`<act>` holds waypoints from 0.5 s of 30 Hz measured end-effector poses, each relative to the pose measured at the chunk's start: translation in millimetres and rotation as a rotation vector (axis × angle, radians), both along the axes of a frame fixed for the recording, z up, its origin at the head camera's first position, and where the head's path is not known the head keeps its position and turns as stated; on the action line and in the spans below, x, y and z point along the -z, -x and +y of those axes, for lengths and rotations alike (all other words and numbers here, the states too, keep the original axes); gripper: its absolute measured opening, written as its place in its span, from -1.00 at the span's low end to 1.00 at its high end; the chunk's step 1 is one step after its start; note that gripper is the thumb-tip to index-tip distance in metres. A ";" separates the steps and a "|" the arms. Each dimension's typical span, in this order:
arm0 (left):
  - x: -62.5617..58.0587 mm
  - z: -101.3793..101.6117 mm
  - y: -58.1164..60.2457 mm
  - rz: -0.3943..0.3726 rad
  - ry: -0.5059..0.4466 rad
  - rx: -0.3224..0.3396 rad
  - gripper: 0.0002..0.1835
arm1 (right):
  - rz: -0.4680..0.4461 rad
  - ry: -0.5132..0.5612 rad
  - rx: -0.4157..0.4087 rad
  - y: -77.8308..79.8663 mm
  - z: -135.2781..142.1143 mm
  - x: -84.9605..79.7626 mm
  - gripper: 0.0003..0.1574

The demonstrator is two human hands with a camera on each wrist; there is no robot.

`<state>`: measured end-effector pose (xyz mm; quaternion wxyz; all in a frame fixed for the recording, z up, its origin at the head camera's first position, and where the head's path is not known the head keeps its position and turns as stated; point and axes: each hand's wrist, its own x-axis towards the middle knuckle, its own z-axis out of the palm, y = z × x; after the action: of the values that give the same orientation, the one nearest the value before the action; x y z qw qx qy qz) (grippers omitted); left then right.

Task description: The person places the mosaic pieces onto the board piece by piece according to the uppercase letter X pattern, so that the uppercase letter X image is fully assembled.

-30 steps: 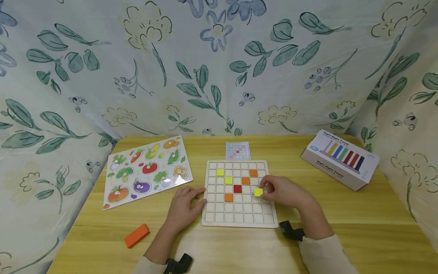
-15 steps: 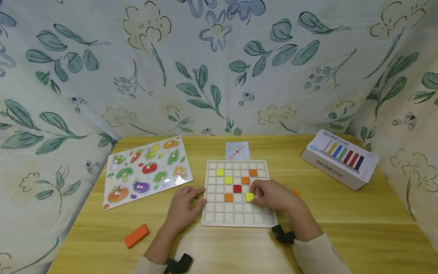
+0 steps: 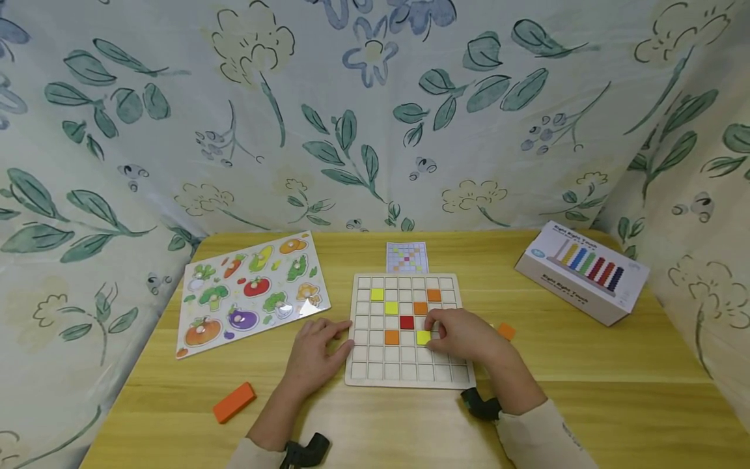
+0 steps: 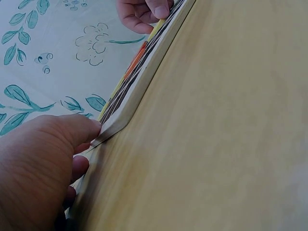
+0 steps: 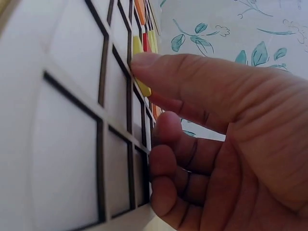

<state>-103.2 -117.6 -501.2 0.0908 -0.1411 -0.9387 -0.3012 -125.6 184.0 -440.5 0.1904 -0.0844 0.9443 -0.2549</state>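
Observation:
A wooden grid board (image 3: pixel 409 379) lies in front of me. Set into its cells are two yellow tiles, several orange tiles, among them one orange tile (image 3: pixel 391 337), and a red tile (image 3: pixel 407 322). My right hand (image 3: pixel 465 335) pinches another yellow tile (image 3: pixel 423 337) between thumb and forefinger, at a cell diagonally below the red one. In the right wrist view the thumb (image 5: pixel 178 72) lies against that tile, which partly hides behind it. With relaxed fingers my left hand (image 3: pixel 315 355) touches the board's left edge; the left wrist view shows its thumb (image 4: pixel 82 129) at the corner.
Behind the board lies a small pattern card (image 3: pixel 407 258). A vegetable puzzle board (image 3: pixel 234 319) is at the left, with an orange block (image 3: pixel 234 402) nearer me. To the right sit a loose orange tile (image 3: pixel 506 331), partly behind my wrist, and a printed box (image 3: pixel 580 273).
My right hand has moved left and slightly toward me, carrying the yellow tile from over the board's right side to the cell near the red tile. The left hand has stayed put.

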 end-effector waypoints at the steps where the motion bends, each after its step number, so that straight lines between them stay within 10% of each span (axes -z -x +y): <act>1: -0.2 0.0 0.1 -0.001 0.000 0.000 -0.61 | 0.002 -0.001 -0.002 0.3 -0.2 0.4 -0.73; 15: 0.0 -0.2 0.3 0.005 -0.008 0.004 -0.61 | 0.006 0.010 0.014 0.0 1.0 2.3 -0.72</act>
<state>-103.5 -117.9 -501.3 0.0932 -0.1431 -0.9369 -0.3049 -125.5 185.0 -442.9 0.1852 -0.0793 0.9442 -0.2606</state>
